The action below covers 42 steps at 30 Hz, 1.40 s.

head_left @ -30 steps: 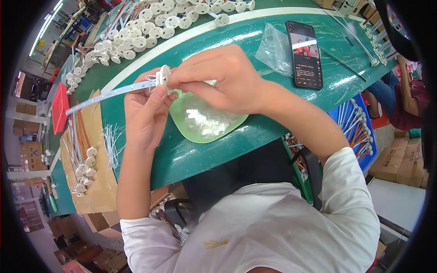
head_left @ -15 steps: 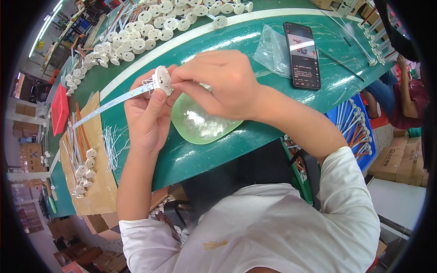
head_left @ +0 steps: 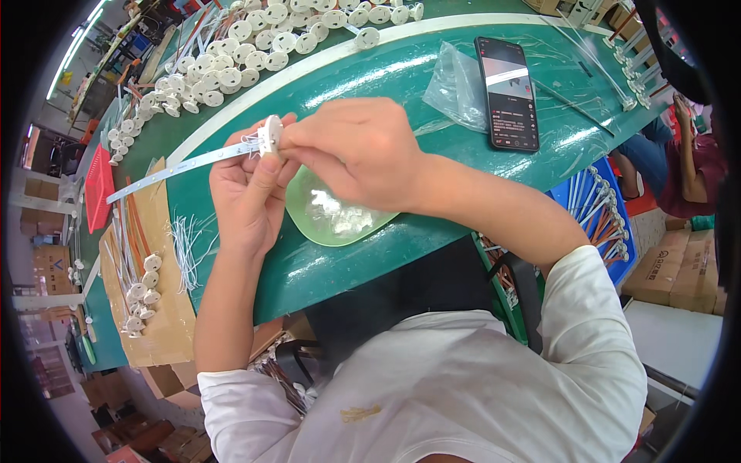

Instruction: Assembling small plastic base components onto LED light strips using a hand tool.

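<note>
My left hand [head_left: 245, 189] pinches a white round end cap [head_left: 272, 133], which is tilted on edge with its face to the right. From it a narrow pale LED strip [head_left: 174, 169] sticks out to the left, and thin white wires [head_left: 248, 143] loop beside the joint. The closed fingers of my right hand [head_left: 359, 150] press at the cap's face. Whatever lies between those fingertips is hidden. Just under both hands sits a light green bowl [head_left: 302, 220] with small clear pieces in it.
Many capped strips [head_left: 224, 65] are heaped at the back left. Cardboard [head_left: 166, 324] with more capped strips and white wires [head_left: 185, 251] lies left. A phone [head_left: 507, 92] and plastic bag [head_left: 455, 89] lie right. A blue crate [head_left: 629, 258] and another person [head_left: 691, 170] are beyond.
The cap has turned more edge-on, and its strip has swung up a little at the left. My right hand has shifted slightly left, its fingertips closer against the cap's face.
</note>
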Each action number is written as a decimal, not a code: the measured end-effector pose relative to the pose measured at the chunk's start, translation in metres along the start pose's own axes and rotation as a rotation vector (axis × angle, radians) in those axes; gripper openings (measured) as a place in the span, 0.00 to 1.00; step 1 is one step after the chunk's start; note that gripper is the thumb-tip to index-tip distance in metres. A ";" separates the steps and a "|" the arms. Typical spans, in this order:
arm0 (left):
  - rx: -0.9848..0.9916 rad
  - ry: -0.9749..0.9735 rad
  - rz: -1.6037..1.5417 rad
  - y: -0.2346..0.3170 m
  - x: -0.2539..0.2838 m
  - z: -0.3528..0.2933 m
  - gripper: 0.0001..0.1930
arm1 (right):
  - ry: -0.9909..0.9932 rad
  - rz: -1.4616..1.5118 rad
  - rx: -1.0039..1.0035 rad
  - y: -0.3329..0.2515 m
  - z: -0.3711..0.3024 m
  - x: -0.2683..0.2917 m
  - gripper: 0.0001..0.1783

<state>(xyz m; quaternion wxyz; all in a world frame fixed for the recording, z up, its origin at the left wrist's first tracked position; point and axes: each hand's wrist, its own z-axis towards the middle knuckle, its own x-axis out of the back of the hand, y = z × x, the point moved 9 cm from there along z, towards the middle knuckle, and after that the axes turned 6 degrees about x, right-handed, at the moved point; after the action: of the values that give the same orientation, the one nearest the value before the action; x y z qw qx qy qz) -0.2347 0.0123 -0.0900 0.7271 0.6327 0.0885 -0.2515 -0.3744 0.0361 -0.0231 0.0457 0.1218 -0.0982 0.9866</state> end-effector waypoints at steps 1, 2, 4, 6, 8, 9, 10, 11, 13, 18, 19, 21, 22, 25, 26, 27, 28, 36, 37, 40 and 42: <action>0.007 -0.029 -0.039 0.001 0.000 0.001 0.19 | 0.002 0.000 0.001 0.000 0.002 0.001 0.08; 0.006 -0.029 -0.037 0.003 0.000 0.000 0.19 | 0.014 0.042 -0.027 0.003 0.005 0.004 0.08; 0.012 -0.063 -0.113 0.004 -0.002 -0.001 0.20 | 0.025 0.081 -0.058 0.006 0.005 0.006 0.07; 0.015 -0.051 -0.107 0.001 -0.001 0.000 0.20 | 0.031 0.057 -0.022 0.004 0.005 0.006 0.08; 0.016 -0.039 -0.100 0.000 0.000 0.000 0.19 | 0.002 0.027 -0.009 0.002 0.004 0.005 0.08; 0.029 -0.031 -0.120 -0.003 0.000 0.000 0.18 | -0.027 -0.005 0.003 0.001 0.003 0.003 0.08; 0.043 -0.022 -0.139 -0.005 0.000 0.000 0.17 | -0.027 -0.005 0.005 0.000 0.003 0.002 0.08; 0.040 -0.021 -0.137 -0.005 -0.001 0.000 0.17 | 0.008 -0.023 0.021 -0.002 0.003 0.003 0.08; 0.058 0.016 -0.163 -0.005 0.001 -0.002 0.15 | 0.045 -0.025 0.042 -0.004 0.002 0.001 0.08; 0.067 0.079 -0.179 -0.006 -0.004 0.000 0.14 | 0.041 -0.076 0.063 -0.004 0.002 0.002 0.08; 0.077 0.068 -0.184 -0.007 -0.004 0.000 0.14 | 0.044 -0.066 0.067 -0.005 0.002 0.002 0.08; 0.084 0.063 -0.192 -0.008 -0.003 -0.002 0.13 | 0.010 -0.098 0.035 -0.004 0.003 0.000 0.08; 0.078 0.048 -0.196 -0.009 -0.004 -0.002 0.13 | 0.012 -0.098 0.036 -0.004 0.003 -0.001 0.08; 0.082 0.034 -0.211 -0.012 -0.007 -0.001 0.12 | 0.016 -0.077 0.012 -0.001 0.000 0.000 0.09; 0.090 0.039 -0.221 -0.015 -0.008 0.000 0.12 | 0.018 -0.080 0.008 -0.001 0.000 0.001 0.09; 0.097 0.028 -0.229 -0.018 -0.009 0.000 0.12 | 0.019 -0.090 0.002 -0.001 -0.001 0.003 0.10; 0.098 0.015 -0.237 -0.019 -0.007 0.000 0.12 | 0.015 -0.105 -0.003 0.000 -0.001 0.002 0.10; 0.050 0.062 -0.083 -0.002 -0.009 -0.001 0.13 | 0.065 -0.078 0.001 -0.003 -0.001 0.001 0.08; 0.024 0.084 -0.053 0.003 -0.011 -0.001 0.13 | 0.078 -0.079 0.005 -0.003 -0.001 0.003 0.07; 0.032 0.111 0.269 0.035 -0.002 0.007 0.14 | 0.090 -0.025 0.064 0.003 0.006 0.006 0.07; 0.141 0.239 0.507 0.068 0.022 0.010 0.19 | 0.107 -0.037 0.039 0.011 0.004 0.016 0.07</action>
<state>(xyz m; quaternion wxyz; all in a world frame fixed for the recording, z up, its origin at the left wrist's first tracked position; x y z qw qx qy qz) -0.1855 0.0021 -0.0385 0.7053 0.7088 -0.0052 0.0091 -0.3897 0.0258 -0.0171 0.0669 0.0716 -0.0740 0.9924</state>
